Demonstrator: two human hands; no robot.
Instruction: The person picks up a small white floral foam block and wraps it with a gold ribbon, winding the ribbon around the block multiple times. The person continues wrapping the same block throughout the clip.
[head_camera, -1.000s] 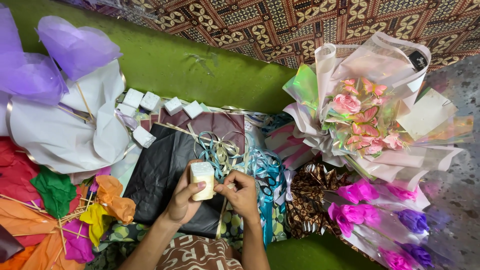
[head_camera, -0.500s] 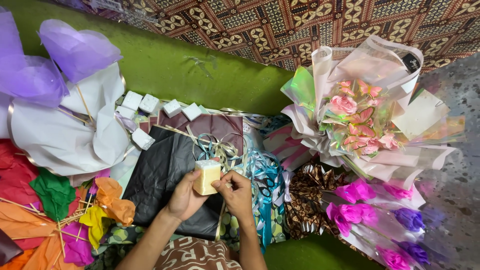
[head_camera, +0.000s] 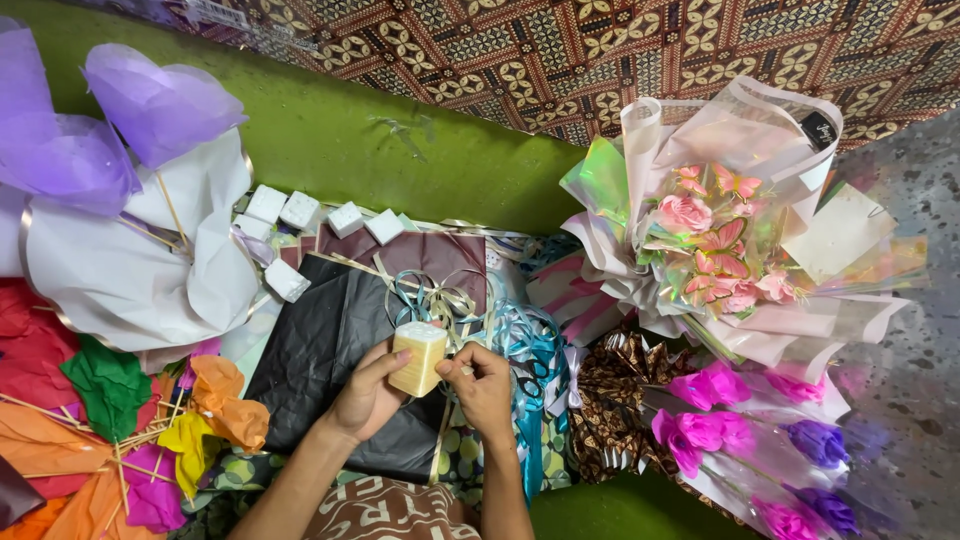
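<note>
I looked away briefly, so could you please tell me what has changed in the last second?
Little: the left hand kept the cream block, turning it slightly; the right hand stayed against its side. The bouquet and white cubes stayed put.

The foam block (head_camera: 418, 358) is taken as the landmark and is held between the left hand (head_camera: 365, 395) and right hand (head_camera: 487, 385). Curled ribbons (head_camera: 440, 298) lie just behind it. Small cubes (head_camera: 325, 215) are positioned behind-left. A wrapped bouquet (head_camera: 725, 240) lies well right. Paper flowers (head_camera: 130, 420) are located left.
</note>
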